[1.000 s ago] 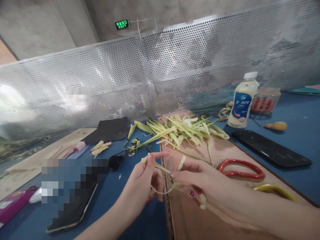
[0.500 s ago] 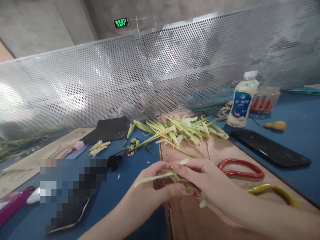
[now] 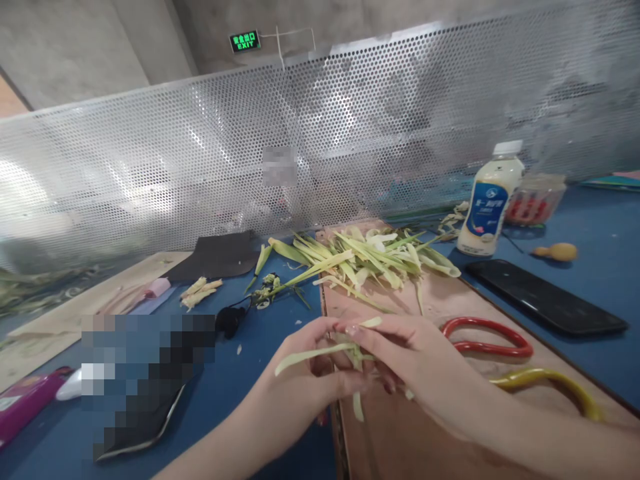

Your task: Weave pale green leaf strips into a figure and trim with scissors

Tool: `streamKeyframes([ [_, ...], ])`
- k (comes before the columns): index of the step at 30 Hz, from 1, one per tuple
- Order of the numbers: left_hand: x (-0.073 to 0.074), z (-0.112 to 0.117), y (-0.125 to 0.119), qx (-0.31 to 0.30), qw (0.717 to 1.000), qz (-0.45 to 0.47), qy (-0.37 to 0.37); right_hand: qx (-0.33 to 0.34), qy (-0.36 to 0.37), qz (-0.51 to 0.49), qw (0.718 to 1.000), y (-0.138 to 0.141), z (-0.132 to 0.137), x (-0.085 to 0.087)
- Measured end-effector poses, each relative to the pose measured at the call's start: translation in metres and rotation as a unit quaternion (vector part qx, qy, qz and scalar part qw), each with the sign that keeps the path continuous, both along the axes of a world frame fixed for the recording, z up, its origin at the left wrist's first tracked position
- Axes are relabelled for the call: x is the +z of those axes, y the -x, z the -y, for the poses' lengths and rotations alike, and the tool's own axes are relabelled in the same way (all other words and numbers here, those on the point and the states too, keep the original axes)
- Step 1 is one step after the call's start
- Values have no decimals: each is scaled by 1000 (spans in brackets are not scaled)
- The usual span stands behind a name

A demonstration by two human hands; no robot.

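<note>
Both hands meet over the near edge of a brown board (image 3: 450, 293). My left hand (image 3: 307, 390) pinches pale green leaf strips (image 3: 305, 355), with one strip sticking out to the left. My right hand (image 3: 410, 363) closes its fingers on the same small bundle from the right, and short strip ends hang below the fingers. A heap of loose green and yellow leaf strips (image 3: 365, 257) lies at the far end of the board.
Red-handled scissors (image 3: 487, 337) and a yellow handle (image 3: 550, 387) lie on the board by my right forearm. A black phone (image 3: 545, 297), a white bottle (image 3: 490, 200) and a plastic tub (image 3: 535, 197) stand right. Another phone (image 3: 145, 413) lies left. A perforated metal screen (image 3: 200, 167) closes the back.
My hands have come together; the left fingers, earlier raised and apart, now pinch the strips. A strip now juts out to the left and an end hangs lower.
</note>
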State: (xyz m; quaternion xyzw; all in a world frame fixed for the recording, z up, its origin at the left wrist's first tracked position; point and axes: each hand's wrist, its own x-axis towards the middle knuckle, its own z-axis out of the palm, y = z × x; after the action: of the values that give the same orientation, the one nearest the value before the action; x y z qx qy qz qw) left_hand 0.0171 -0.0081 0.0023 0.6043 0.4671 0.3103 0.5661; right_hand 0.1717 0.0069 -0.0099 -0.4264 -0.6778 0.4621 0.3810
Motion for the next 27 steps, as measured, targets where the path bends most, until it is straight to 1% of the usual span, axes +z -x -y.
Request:
streamKeyframes([
  [4, 1, -1, 1, -15, 999, 20, 30, -18, -16, 9, 1000, -3, -1, -5],
  [7, 4, -1, 1, -28, 999, 29, 27, -17, -16, 15, 1000, -5, -3, -7],
  [13, 7, -1, 4, -68, 997, 11, 28, -26, -19, 16, 999, -6, -4, -5],
  [17, 6, 1, 7, -70, 997, -16, 32, -43, -30, -12, 999, -6, -4, -4],
  [20, 6, 2, 8, -81, 995, -36, 39, -38, -23, -9, 999, -6, -3, -2],
  [27, 7, 2, 6, -95, 995, -9, 38, -47, -24, 14, 998, -8, -4, 1],
])
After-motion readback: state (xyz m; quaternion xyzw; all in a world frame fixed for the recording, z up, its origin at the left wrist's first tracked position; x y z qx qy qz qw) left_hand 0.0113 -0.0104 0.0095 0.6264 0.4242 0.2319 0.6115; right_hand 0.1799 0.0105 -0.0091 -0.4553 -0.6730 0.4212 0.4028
